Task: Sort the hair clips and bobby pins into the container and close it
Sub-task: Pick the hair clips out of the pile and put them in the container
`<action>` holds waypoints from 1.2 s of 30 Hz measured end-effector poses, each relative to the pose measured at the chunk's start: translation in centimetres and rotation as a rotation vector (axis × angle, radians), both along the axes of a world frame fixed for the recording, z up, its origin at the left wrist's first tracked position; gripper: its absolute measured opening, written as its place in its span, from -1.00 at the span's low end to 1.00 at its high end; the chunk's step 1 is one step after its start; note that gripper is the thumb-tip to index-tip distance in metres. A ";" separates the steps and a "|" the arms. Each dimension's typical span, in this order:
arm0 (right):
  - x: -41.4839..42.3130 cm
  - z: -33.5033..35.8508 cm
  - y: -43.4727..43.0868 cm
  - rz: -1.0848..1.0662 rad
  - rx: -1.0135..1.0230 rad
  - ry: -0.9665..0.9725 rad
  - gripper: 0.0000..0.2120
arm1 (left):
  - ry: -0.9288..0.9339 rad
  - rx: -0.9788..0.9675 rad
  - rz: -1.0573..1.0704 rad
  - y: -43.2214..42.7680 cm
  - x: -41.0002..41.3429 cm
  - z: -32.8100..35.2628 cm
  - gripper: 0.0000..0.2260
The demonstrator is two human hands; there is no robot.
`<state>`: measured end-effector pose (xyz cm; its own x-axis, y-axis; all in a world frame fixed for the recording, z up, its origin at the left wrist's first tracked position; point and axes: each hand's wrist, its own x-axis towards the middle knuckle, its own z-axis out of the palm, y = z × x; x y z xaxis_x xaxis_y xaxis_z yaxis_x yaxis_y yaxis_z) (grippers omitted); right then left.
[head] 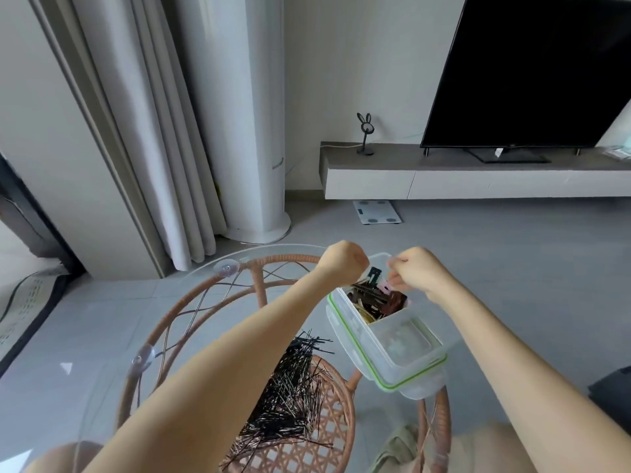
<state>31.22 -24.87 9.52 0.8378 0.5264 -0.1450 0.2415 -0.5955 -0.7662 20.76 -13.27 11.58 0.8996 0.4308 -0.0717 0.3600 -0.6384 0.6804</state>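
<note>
— Where is the container?

— The container point(392, 339) sits on the glass-topped table point(280, 259), right under both hands, and runs from them back toward the person. It is clear plastic with a green edge and is split into two sections. The hair clips point(375, 302), brown, black and tan, fill the section directly below the fingers.

— And the hands?

— The right hand point(421, 271) has its fingers curled, and the tips pinch a pink clip point(385, 285) just above that section. The left hand point(343, 262) is curled into a fist close beside it, with the back of the wrist to the camera. A black clip point(375, 273) stands upright between the two hands, just beside the left fingers. I can't tell whether the left hand grips it.

— The bobby pins?

— The bobby pins point(290, 394) lie in a loose black heap on the glass, below the left forearm. They are near the container but apart from it.

— What's around?

— The table has a wicker frame under the glass. Beyond the hands, across the grey floor point(478, 250), a scale point(377, 212) lies by a low bench point(478, 180). The bench carries a dark television point(532, 70) and a small rabbit-eared stand point(364, 133). Well off to the left of the left hand, pale curtains point(153, 131) hang beside a white column point(246, 114).
</note>
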 end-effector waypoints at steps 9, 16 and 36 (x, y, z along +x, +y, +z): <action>-7.4 2.1 0.8 0.277 0.066 -0.240 -0.85 | 0.125 0.160 0.098 6.5 -7.9 -1.2 -0.81; -15.4 -3.6 7.3 0.759 -0.197 -0.230 -0.67 | 0.356 0.213 0.197 9.4 -17.8 -5.6 -0.91; -14.8 -3.9 7.5 0.542 0.065 -0.141 -0.92 | 0.442 0.242 -0.007 7.5 -16.3 -7.1 -0.74</action>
<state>16.38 -17.33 5.65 0.4540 0.8910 -0.0044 0.6026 -0.3106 -0.7352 4.48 -5.81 4.50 0.8089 0.4759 -0.3453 0.5752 -0.7624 0.2966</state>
